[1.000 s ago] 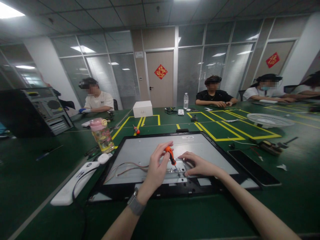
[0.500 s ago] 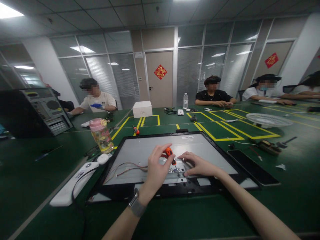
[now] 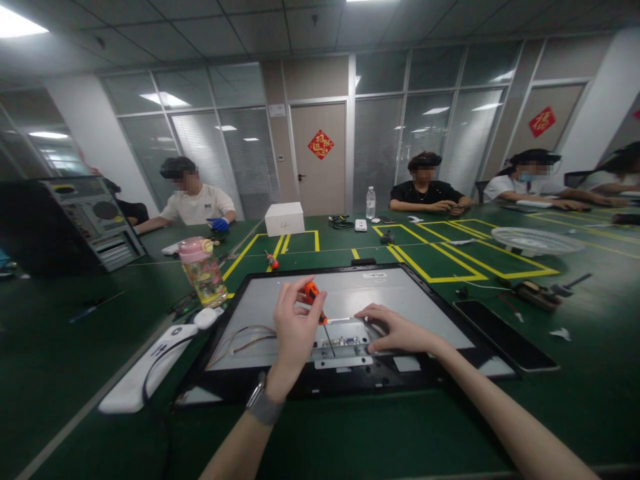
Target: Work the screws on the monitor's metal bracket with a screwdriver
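Note:
My left hand [image 3: 295,327], with a watch on its wrist, grips an orange-and-black screwdriver [image 3: 315,301]. The screwdriver leans, and its thin shaft points down at a metal bracket [image 3: 343,362] that carries a row of connectors. Curled around the right end of this bracket is my right hand [image 3: 393,330], thumb at the near side and fingers at the far side. Both hands are over the grey back of a flat display panel [image 3: 425,307] with a black frame. Thin wires [image 3: 245,337] run out leftward from beneath my left hand.
A white power strip [image 3: 147,367] and a pink-lidded bottle [image 3: 203,273] stand left of the panel. To the right lie a black phone [image 3: 505,333] and a small brown part [image 3: 537,293]. A white box [image 3: 285,219] sits behind. Several people work across the table.
My left hand has moved left with the screwdriver, whose tip now points further left along the bracket. My right hand stays in place. A co-worker's blue-gloved hand across the table has shifted.

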Motion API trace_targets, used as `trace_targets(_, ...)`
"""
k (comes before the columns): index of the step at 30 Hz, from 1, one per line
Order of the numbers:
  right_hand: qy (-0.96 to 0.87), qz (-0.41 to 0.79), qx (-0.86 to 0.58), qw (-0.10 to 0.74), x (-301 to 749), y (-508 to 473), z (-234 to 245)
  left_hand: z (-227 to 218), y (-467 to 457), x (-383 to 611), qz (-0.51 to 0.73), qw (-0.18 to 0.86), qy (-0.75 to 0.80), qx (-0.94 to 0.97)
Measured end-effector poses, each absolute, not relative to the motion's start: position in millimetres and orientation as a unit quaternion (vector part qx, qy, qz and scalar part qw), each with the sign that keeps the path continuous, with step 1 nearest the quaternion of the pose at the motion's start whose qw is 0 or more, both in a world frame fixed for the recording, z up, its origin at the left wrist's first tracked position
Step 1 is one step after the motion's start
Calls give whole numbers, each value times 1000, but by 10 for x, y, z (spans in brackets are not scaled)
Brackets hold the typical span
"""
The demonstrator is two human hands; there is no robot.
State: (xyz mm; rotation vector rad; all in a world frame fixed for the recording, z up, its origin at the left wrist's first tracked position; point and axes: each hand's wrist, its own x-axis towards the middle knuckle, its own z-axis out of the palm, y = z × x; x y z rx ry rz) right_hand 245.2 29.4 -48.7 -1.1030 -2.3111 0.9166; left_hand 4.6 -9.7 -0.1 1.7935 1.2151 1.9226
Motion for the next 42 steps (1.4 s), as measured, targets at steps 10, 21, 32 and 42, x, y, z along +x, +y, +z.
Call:
trace_targets(10,-826,334,-403,208,2462,313,-517,-18,-71,10,634,38,436,638)
trace_targets(21,-827,331,-406,203,2435,286,-462,-69,-39,-20,594,8,446,669)
trace_targets(32,-825,339,-402,207,2429,272,-447,-36,-57,-29,626,28,423,654)
trace_targets(42,-831,329,-396,210,2432,273,-454,-78,-91,36,610,161,377,679)
